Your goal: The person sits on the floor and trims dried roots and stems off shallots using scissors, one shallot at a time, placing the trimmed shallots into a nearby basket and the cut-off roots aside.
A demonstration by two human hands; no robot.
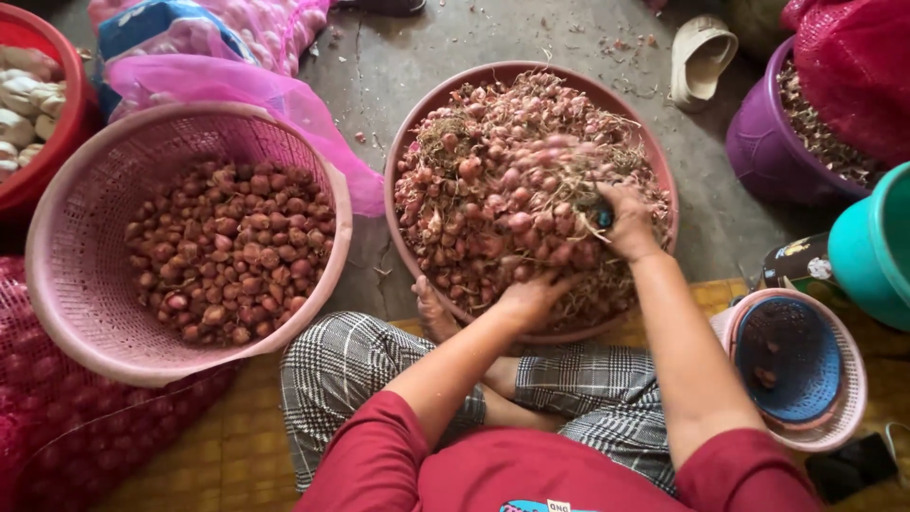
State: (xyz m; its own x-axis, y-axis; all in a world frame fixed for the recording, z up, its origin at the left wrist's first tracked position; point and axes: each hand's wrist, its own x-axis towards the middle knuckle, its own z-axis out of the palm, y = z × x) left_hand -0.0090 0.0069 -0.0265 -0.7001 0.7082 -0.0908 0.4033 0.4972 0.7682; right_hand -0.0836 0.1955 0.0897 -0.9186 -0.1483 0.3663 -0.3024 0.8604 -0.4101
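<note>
Both hands are inside the large brown basin (409,142), which stands on the floor in front of the person's crossed legs and is full of untrimmed shallots (493,180) with dry roots and stalks. The left hand (527,296) lies at the near edge of the pile, its fingers pushed down into the shallots, so I cannot tell if it is closed around any of them. The right hand (627,220) is a little further from the body and to the right of the left one; it is closed around a small tool with a blue handle (604,217), and I cannot see the blade. Just beyond this hand some bulbs are blurred. To the left of the left hand, well apart, a pink basket (66,237) holds cleaner shallots (227,251) without stalks. To the right of the right hand, near the knee, stands a small pink basket (853,398) with a blue bowl (791,360) inside.
</note>
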